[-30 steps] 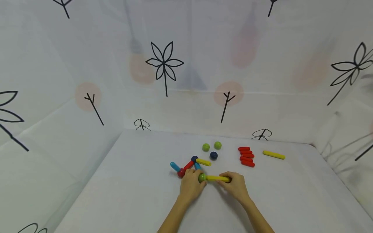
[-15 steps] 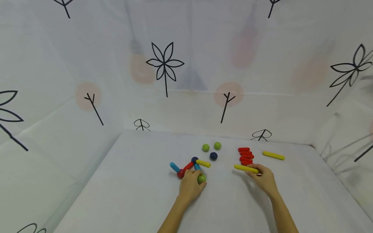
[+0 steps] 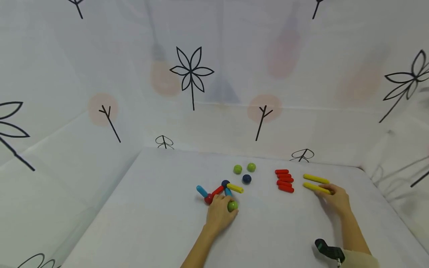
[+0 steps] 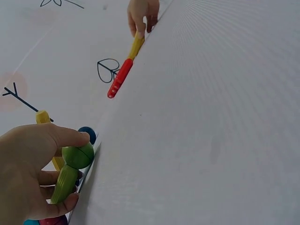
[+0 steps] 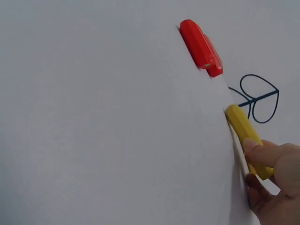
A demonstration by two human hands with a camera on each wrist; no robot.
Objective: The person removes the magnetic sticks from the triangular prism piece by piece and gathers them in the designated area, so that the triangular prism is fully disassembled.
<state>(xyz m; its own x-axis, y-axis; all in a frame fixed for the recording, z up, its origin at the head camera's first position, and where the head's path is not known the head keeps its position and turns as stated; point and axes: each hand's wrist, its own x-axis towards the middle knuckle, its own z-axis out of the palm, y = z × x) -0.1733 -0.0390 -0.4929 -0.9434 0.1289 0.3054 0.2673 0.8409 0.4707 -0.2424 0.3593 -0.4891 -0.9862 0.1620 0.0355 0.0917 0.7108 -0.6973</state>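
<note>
My left hand (image 3: 219, 213) grips a green ball (image 3: 232, 206) with a short green stick (image 4: 64, 185) joined to it, seen best in the left wrist view. Just beyond is a joined build: a red ball (image 3: 208, 199), a red stick (image 3: 218, 190), a blue stick (image 3: 201, 191), a dark blue ball (image 3: 225, 183) and a yellow stick (image 3: 235, 188). At the right, my right hand (image 3: 338, 200) pinches a long yellow stick (image 5: 243, 124) between thumb and fingers, close to another yellow stick (image 3: 316, 178) lying on the table.
Several red sticks (image 3: 285, 180) lie in a row left of my right hand. Two green balls (image 3: 251, 167) and a dark blue ball (image 3: 246, 179) sit behind the build. A black strap-like device (image 3: 330, 251) shows by the right sleeve. A patterned cloth (image 3: 218, 123) hangs behind.
My right hand has carried the yellow stick away from the green ball, rightward to beside the other yellow stick. The left hand stays in place, gripping the green ball.
</note>
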